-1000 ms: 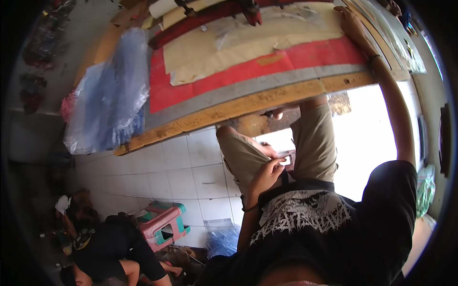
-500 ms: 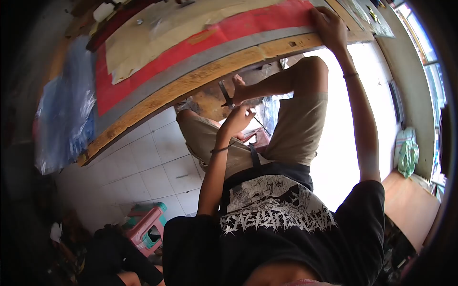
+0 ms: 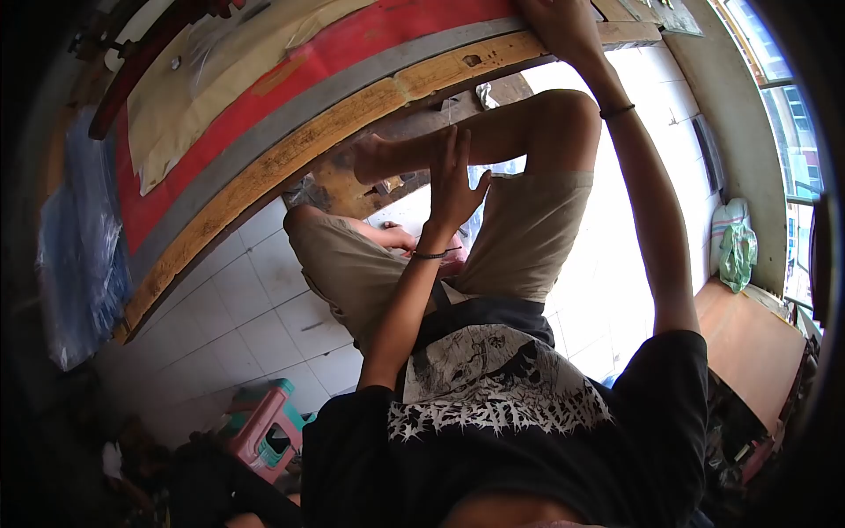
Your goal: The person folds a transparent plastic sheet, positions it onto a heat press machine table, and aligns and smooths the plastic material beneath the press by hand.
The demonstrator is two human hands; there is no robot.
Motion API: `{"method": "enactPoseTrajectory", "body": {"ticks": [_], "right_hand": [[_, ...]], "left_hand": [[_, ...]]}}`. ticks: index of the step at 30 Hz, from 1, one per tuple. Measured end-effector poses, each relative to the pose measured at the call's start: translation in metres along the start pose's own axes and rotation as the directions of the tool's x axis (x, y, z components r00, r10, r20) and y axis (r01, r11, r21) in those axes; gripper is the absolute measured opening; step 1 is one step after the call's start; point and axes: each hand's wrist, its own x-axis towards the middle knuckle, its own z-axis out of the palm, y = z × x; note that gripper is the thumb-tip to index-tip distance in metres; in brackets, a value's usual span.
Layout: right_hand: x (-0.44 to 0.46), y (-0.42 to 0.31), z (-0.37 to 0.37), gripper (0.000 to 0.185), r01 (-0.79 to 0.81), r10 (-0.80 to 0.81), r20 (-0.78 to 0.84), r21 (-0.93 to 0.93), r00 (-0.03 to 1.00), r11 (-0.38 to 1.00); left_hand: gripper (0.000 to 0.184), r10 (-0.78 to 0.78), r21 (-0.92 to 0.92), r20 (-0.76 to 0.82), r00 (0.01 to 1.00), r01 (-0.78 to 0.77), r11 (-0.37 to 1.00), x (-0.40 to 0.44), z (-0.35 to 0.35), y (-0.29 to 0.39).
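Note:
My left hand (image 3: 456,187) is raised over my bent right shin (image 3: 480,141), fingers stretched out and thumb apart, with nothing in it. It overlaps the shin in view; whether it touches, I cannot tell. My right hand (image 3: 563,28) rests at the wooden-edged table (image 3: 405,88), beside a red sheet (image 3: 352,48); its fingers are largely cut off by the top of the frame. My bare right foot (image 3: 371,158) is above a brown wooden surface (image 3: 330,180) below the table. A pinkish-red object (image 3: 453,261) shows between my thighs, partly hidden by my left wrist.
Creased tan paper (image 3: 211,88) covers part of the red sheet. Clear plastic sheeting (image 3: 84,238) hangs at the table's left end. A pink and green stool (image 3: 264,427) stands on white floor tiles (image 3: 299,290), near a person's dark clothing (image 3: 211,480). A green bag (image 3: 738,255) is at right.
My left hand has opened and moved up to the shin; the thin dark item at its fingers no longer shows there. The view has shifted, and the right hand now sits nearer the top edge.

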Motion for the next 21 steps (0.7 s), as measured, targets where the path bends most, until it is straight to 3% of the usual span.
{"method": "enactPoseTrajectory", "body": {"ticks": [2, 5, 13, 17, 21], "right_hand": [[-0.002, -0.002, 0.0, 0.026, -0.017, 0.017, -0.01, 0.014, 1.0, 1.0], [-0.002, -0.008, -0.002, 0.026, -0.041, 0.041, -0.002, -0.013, 0.999, 0.999], [0.001, -0.003, -0.001, 0.023, 0.026, -0.026, 0.008, -0.012, 1.0, 1.0], [-0.001, -0.011, -0.003, 0.023, -0.024, 0.024, 0.014, -0.022, 1.0, 0.999], [-0.001, -0.007, -0.004, 0.023, 0.005, -0.004, 0.013, -0.052, 1.0, 0.999]], "left_hand": [[0.08, 0.032, -0.003, -0.013, 0.999, -0.032, 0.999, 0.007, -0.005, 0.01], [0.08, 0.042, 0.146, -0.064, 0.997, -0.032, 0.989, 0.009, -0.008, 0.017], [0.078, -0.04, 0.187, -0.265, 0.964, 0.092, 0.978, -0.002, -0.018, -0.003], [0.076, -0.08, 0.143, -0.284, 0.956, 0.125, 0.982, 0.009, -0.025, 0.002], [0.073, -0.009, 0.118, -0.129, 0.992, 0.025, 0.993, 0.023, -0.027, 0.003]]}}
